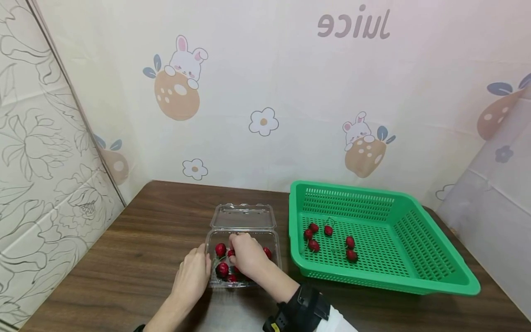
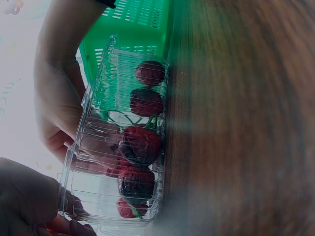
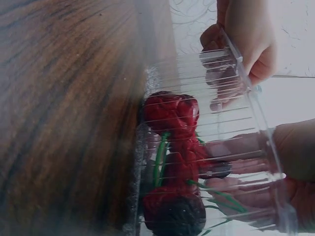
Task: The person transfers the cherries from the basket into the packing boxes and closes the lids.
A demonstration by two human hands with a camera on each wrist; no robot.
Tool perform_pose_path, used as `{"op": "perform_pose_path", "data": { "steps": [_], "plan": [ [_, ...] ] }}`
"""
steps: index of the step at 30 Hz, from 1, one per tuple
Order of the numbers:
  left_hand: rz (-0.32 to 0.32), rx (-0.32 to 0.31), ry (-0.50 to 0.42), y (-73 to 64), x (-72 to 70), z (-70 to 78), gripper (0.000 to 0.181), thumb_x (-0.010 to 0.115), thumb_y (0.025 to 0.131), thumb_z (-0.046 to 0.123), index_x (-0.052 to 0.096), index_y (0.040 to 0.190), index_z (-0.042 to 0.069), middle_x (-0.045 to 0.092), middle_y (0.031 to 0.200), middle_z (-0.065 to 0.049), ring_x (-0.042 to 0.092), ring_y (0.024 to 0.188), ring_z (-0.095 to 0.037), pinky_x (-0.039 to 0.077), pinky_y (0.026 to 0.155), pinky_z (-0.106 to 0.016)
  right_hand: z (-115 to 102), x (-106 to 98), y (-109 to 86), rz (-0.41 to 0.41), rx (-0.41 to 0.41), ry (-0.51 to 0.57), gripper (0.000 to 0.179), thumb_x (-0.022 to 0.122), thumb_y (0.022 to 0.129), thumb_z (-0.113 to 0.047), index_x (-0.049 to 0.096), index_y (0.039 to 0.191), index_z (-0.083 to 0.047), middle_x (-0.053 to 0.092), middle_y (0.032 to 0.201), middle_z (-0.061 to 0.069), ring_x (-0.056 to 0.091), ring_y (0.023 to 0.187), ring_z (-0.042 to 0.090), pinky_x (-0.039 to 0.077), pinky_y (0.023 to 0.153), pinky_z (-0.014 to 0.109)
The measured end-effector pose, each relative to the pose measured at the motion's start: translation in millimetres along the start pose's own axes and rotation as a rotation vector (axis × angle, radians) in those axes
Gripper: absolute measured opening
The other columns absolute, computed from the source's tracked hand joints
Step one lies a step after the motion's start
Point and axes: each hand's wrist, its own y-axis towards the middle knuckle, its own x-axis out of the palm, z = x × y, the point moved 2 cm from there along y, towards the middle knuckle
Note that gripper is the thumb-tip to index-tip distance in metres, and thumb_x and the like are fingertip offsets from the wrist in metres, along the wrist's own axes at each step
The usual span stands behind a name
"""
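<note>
A clear plastic clamshell box (image 1: 277, 244) with its lid (image 1: 243, 219) folded back stands on the table, holding several red cherries (image 1: 222, 269) with green stems. At the box's left side, my left hand (image 1: 191, 274) grips the rim between thumb and fingers, seen also in the right wrist view. My right hand (image 1: 249, 256) reaches down inside the box. In the right wrist view its fingertips pinch a dark cherry (image 3: 216, 169) above the others. Part of the box's contents is hidden under the right hand.
To the right stands a green plastic basket (image 1: 415, 276) with several cherries (image 1: 351, 255) on its left part. Brown wooden table (image 1: 137, 244) surface extends left of the box. A printed curtain (image 1: 265, 157) hangs behind the table.
</note>
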Motion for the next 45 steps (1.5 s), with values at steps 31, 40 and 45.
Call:
{"op": "perform_pose_path", "data": {
  "steps": [31,40,45],
  "plan": [
    [0.013,0.012,0.001,-0.3,1.1,0.3,0.004,0.053,0.081,0.001,0.051,0.078,-0.001,0.049,0.064,-0.009,0.054,0.052,-0.028,0.039,0.041,-0.037,2,-3,-11.5,0.037,-0.005,-0.019,0.013,0.071,0.071,-0.014,0.063,0.077,-0.005,0.056,0.069,0.003,0.056,0.061,0.013,0.046,0.055,0.023],
    [0.02,0.015,0.0,-0.5,1.2,0.5,0.004,0.053,0.08,0.001,0.052,0.079,-0.002,0.049,0.064,-0.009,0.055,0.053,-0.027,0.04,0.041,-0.037,3,-19,-22.9,0.1,0.0,0.096,0.012,0.07,0.074,-0.015,0.063,0.079,-0.007,0.054,0.067,0.001,0.045,0.053,0.007,0.04,0.049,0.02],
    [0.016,0.015,0.001,-0.5,0.2,0.3,0.005,0.053,0.08,0.0,0.053,0.082,-0.004,0.049,0.064,-0.01,0.054,0.053,-0.026,0.04,0.041,-0.036,6,-28,-31.5,0.161,-0.041,0.14,0.011,0.069,0.075,-0.015,0.061,0.079,-0.008,0.054,0.068,0.0,0.044,0.053,0.004,0.037,0.048,0.018]
  ]
}}
